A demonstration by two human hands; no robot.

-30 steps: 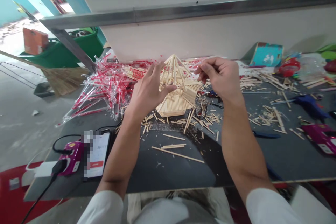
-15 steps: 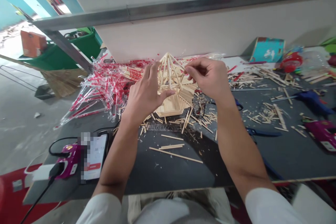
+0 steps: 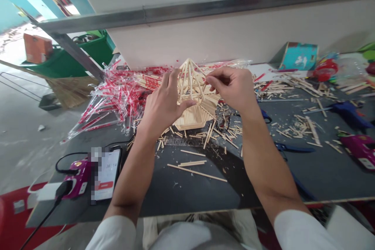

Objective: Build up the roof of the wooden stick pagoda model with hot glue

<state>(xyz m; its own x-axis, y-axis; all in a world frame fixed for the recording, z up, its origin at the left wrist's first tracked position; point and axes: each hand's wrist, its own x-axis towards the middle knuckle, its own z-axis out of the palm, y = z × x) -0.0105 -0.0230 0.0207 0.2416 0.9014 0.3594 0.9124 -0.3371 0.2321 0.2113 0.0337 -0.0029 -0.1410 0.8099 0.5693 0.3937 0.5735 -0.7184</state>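
Note:
A small pointed frame of thin wooden sticks (image 3: 190, 80) is held up above a flat stick-built base (image 3: 191, 119). My left hand (image 3: 164, 99) grips the frame from its left side, thumb along the lower edge and fingers behind the left struts. At the frame's right side my right hand (image 3: 231, 86) is closed in a pinch, thumb and forefinger at a slanting stick; whether they hold that stick or only touch it is hard to see. A clear ruler (image 3: 190, 141) and loose sticks (image 3: 191, 163) lie on the table in front of the base.
Red-and-clear plastic wrappers (image 3: 117, 101) heap up at left. A phone (image 3: 108, 174) and purple power strip (image 3: 77, 177) sit near the front left. On the right are blue-handled cutters (image 3: 295, 148), a blue glue gun (image 3: 350, 113), stick scraps (image 3: 304, 129) and another purple power strip (image 3: 359, 150).
Both hands stay at the stick frame with almost no movement. The right fingertips have shifted very slightly down along its right side; the whole view has drifted a little.

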